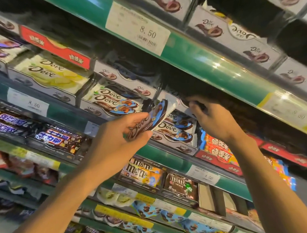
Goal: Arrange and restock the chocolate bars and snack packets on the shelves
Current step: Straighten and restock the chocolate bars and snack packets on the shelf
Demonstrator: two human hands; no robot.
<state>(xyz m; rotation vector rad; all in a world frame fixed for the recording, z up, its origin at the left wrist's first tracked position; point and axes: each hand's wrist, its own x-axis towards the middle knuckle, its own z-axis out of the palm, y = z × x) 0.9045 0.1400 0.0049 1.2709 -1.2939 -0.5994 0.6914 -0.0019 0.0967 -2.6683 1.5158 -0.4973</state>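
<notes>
Left grip pinches Dove bar — right grip unclear, under shelf edge.

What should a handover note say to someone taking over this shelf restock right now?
Left hand grips a blue Dove bar, tilted, in front of the Dove display box.
Right hand reaches over that box's back, fingers curled on something dark; unclear what.
Done: that box already holds matching blue bars.
Left: slot the held bar in, probably; tidy the rows.
</notes>
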